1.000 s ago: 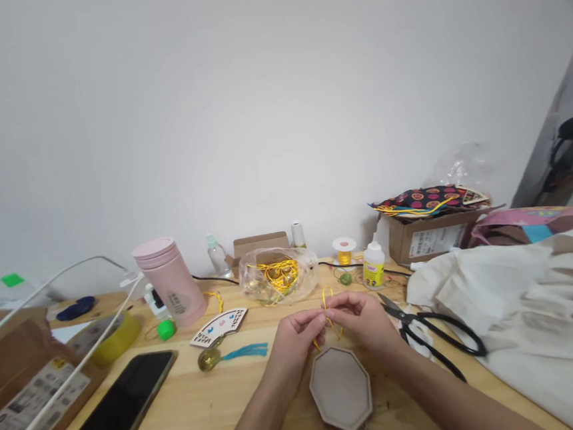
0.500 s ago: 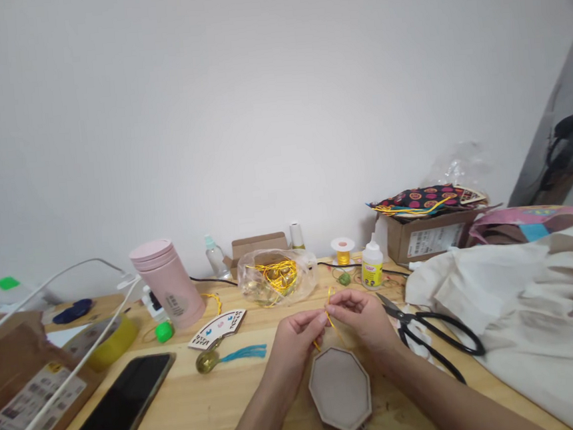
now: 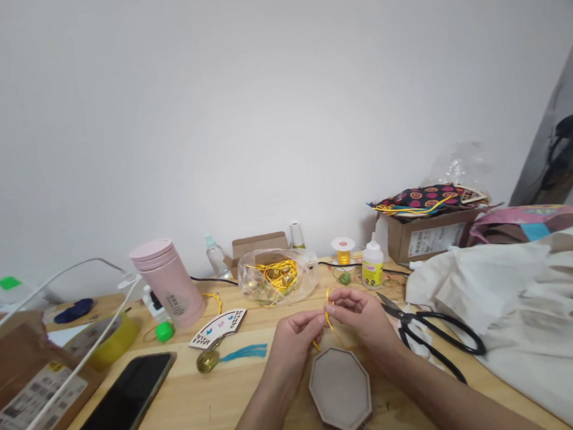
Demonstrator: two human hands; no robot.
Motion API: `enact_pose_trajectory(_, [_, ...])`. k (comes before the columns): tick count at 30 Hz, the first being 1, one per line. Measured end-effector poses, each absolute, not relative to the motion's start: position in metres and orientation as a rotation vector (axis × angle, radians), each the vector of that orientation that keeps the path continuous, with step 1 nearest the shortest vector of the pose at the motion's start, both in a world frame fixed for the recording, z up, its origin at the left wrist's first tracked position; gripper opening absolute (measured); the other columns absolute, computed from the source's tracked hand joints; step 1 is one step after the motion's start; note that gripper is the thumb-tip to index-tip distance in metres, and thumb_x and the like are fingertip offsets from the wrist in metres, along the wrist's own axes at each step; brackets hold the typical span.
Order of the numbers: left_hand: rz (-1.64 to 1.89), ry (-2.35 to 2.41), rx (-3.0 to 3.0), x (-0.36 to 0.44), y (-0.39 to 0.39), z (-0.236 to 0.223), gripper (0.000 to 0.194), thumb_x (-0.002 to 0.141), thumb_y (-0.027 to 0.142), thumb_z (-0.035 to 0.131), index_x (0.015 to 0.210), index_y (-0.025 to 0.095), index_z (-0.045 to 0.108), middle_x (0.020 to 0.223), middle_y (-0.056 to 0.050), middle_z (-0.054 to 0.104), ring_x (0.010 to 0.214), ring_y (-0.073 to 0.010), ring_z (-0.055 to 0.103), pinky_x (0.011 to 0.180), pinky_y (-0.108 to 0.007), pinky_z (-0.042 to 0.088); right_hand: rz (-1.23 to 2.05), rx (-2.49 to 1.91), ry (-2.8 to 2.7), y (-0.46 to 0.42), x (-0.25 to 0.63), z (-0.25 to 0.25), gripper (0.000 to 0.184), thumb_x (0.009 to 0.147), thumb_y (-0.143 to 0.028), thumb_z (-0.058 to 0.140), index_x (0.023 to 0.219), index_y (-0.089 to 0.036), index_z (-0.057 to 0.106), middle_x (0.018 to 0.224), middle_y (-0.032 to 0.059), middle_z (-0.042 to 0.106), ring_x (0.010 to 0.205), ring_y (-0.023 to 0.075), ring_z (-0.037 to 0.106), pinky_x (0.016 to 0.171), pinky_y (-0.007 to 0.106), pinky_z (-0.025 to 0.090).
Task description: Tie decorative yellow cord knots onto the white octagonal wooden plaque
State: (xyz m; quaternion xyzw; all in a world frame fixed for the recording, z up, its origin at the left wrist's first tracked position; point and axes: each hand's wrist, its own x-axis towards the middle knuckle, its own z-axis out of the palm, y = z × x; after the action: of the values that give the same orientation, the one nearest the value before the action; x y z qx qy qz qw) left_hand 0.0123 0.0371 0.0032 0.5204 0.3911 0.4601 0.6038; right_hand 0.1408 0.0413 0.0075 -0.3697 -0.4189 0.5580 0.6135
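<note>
Gold cord (image 3: 327,305) pinched above a wooden table (image 3: 208,409)

One short piece of cord is held by the left hand (image 3: 294,338) and the right hand (image 3: 360,315). It is pinched tight between the fingertips of both hands, just above one eight-sided dish (image 3: 340,389), which is seen at 6 o'clock from the hands.

One clear bag of gold cord (image 3: 278,277) is placed at 12 o'clock. One spool of gold cord (image 3: 343,253) and one glue bottle (image 3: 373,264) are set at 1 o'clock. One pair of black scissors (image 3: 437,332) is laid at 3 o'clock, touching one white cloth (image 3: 530,307). One wooden fan piece (image 3: 217,329) and one blue tassel (image 3: 243,353) are left at 9 o'clock. One pink flask (image 3: 169,283) is stood at 10 o'clock, and one black phone (image 3: 113,417) is laid at 8 o'clock.
</note>
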Motion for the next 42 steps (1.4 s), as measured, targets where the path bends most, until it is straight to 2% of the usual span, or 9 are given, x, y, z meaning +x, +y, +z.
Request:
enact_pose_trajectory(3, [1.075, 0.913, 1.199, 0.0122, 0.0367, 0.0031, 0.022, 0.065, 0.030, 0.058, 0.076, 0.012, 0.065, 0.052, 0.002, 0.048, 0.050, -0.0079, 0.036, 0.050, -0.020, 0.027, 1.324, -0.831, -0.958, 0.0403, 0.1417, 0.0089, 0.028, 0.052, -0.019, 0.068, 0.076, -0.016, 0.055, 0.059, -0.0038, 0.057, 0.055, 0.0069, 0.050, 0.054, 0.019, 0.038])
enact_pose_trajectory(8, [1.112, 0.948, 1.176, 0.0109, 0.0387, 0.0008, 0.019, 0.063, 0.030, 0.059, 0.069, 0.013, 0.065, 0.049, 0.004, 0.047, 0.049, -0.0076, 0.036, 0.050, -0.020, 0.028, 1.357, -0.859, -0.944, 0.0374, 0.1427, 0.0150, 0.042, 0.054, -0.020, 0.066, 0.093, -0.017, 0.051, 0.064, -0.0025, 0.058, 0.057, 0.0073, 0.050, 0.051, 0.017, 0.036])
enact_pose_trajectory(15, [1.133, 0.951, 1.153, 0.0115, 0.0383, 0.0025, 0.018, 0.062, 0.030, 0.060, 0.062, 0.012, 0.064, 0.046, 0.004, 0.046, 0.047, -0.0073, 0.035, 0.048, -0.019, 0.027, 1.283, -0.903, -0.955, 0.0385, 0.1432, 0.0140, 0.035, 0.052, -0.024, 0.067, 0.084, -0.016, 0.056, 0.067, -0.0001, 0.058, 0.060, 0.0101, 0.051, 0.051, 0.019, 0.038])
enact_pose_trajectory(21, [1.063, 0.931, 1.165, 0.0144, 0.0361, 0.0046, 0.023, 0.062, 0.030, 0.060, 0.075, 0.012, 0.066, 0.052, 0.000, 0.055, 0.049, -0.0085, 0.041, 0.048, -0.019, 0.030, 1.238, -0.892, -1.038, 0.0384, 0.1433, 0.0116, 0.028, 0.055, -0.022, 0.065, 0.081, -0.016, 0.056, 0.063, -0.0019, 0.056, 0.055, 0.0074, 0.049, 0.052, 0.019, 0.038])
enact_pose_trajectory(24, [1.056, 0.954, 1.156, 0.0153, 0.0360, 0.0051, 0.023, 0.061, 0.029, 0.062, 0.075, 0.011, 0.066, 0.053, -0.001, 0.057, 0.048, -0.0081, 0.042, 0.047, -0.018, 0.030, 1.210, -0.908, -1.032, 0.0384, 0.1439, 0.0120, 0.025, 0.054, -0.020, 0.065, 0.077, -0.016, 0.056, 0.061, -0.0031, 0.055, 0.055, 0.0067, 0.048, 0.051, 0.018, 0.037])
enact_pose_trajectory(33, [1.045, 0.978, 1.099, 0.0168, 0.0335, 0.0090, 0.017, 0.061, 0.025, 0.062, 0.070, 0.011, 0.066, 0.047, 0.002, 0.052, 0.044, -0.0053, 0.039, 0.044, -0.016, 0.028, 1.267, -0.875, -0.942, 0.0433, 0.1471, 0.0101, 0.027, 0.052, -0.019, 0.066, 0.076, -0.016, 0.055, 0.058, -0.0044, 0.055, 0.052, 0.0062, 0.047, 0.049, 0.018, 0.035])
enact_pose_trajectory(42, [1.032, 0.965, 1.140, 0.0154, 0.0364, 0.0038, 0.019, 0.060, 0.027, 0.062, 0.069, 0.010, 0.064, 0.050, 0.001, 0.052, 0.046, -0.0063, 0.038, 0.045, -0.018, 0.027, 1.282, -0.856, -0.912, 0.0434, 0.1475, 0.0094, 0.028, 0.052, -0.019, 0.067, 0.076, -0.016, 0.054, 0.059, -0.0037, 0.056, 0.052, 0.0065, 0.048, 0.049, 0.018, 0.035])
